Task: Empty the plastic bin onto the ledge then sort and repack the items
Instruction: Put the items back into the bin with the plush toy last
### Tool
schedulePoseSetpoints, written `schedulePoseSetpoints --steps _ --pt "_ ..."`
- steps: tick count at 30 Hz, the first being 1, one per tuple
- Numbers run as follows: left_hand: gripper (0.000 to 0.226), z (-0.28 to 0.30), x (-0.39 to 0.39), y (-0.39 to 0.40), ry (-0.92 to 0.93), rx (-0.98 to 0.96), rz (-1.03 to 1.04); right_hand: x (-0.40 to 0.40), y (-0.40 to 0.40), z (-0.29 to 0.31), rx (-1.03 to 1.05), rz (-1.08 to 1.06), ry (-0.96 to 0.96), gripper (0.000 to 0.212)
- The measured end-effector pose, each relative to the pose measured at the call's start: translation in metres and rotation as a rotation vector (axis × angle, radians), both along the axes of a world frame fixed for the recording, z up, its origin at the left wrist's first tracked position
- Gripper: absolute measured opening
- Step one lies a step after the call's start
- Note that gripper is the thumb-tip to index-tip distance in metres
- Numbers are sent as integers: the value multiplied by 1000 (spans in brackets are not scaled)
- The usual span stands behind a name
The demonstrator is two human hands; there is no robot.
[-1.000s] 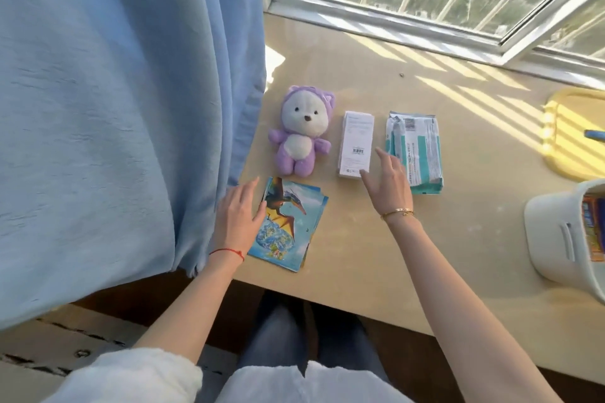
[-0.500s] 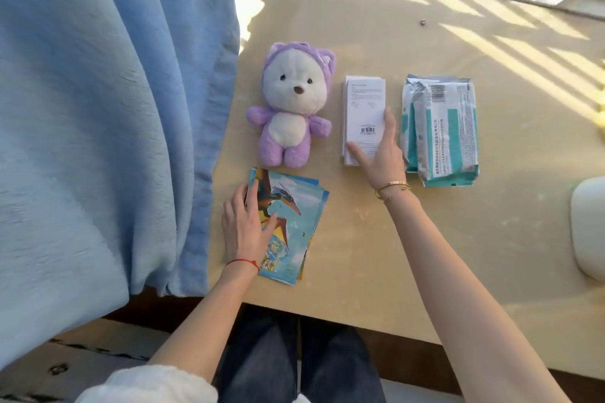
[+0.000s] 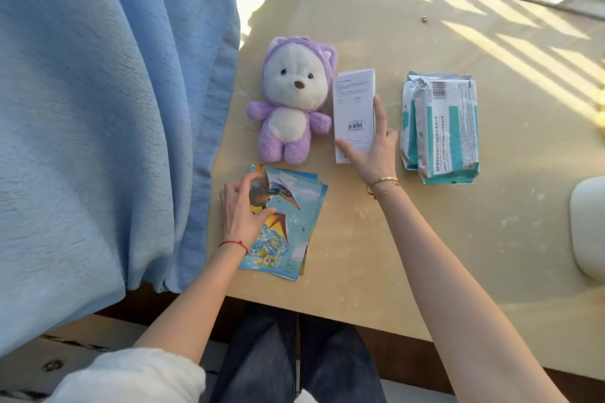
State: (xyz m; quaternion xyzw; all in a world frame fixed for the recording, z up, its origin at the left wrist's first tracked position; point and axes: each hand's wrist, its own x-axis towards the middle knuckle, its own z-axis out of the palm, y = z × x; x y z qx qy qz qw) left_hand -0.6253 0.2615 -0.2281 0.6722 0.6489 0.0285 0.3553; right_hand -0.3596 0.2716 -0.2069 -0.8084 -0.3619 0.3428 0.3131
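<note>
**Already emptied: sorting in hand, repacking not begun**

Seemingly the bin's contents are out and set in groups on the ledge [image 3: 376, 239]. A purple plush bear [image 3: 289, 101] lies at the far left, a white box [image 3: 354, 108] just right of it, and a teal-and-white packet [image 3: 440, 127] further right. A stack of picture cards [image 3: 288, 222] lies near the front edge. The left hand [image 3: 240, 213] rests on the stack's left side, its fingers curled over the cards as if squaring them. The right hand [image 3: 373, 150] grips the box at its near end, thumb on one side, fingers along the other. The white plastic bin [image 3: 589, 226] shows only as a sliver at the right edge, well apart. I judge that everything remains to be repacked.
</note>
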Motion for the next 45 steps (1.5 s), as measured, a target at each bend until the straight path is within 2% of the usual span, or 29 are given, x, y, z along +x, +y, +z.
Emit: schedulePoseSetpoints --steps 4,12,16,22,36,45 --pt "66 2 -1 1 16 23 -23 1 -19 -3 26 46 6 104" --pt "49 9 -6 -7 -133 53 6 -5 -66 1 58 -13 90 101" --pt "61 6 -4 -19 -118 47 25 -8 -82 3 58 -30 61 100" --pt "84 6 12 -41 125 84 -40 -13 -97 1 90 -38 56 99" --pt "77 2 18 -35 123 36 28 -11 -110 -6 132 7 74 97" --pt "85 14 34 -46 199 88 44 -12 -110 -3 118 11 90 98"
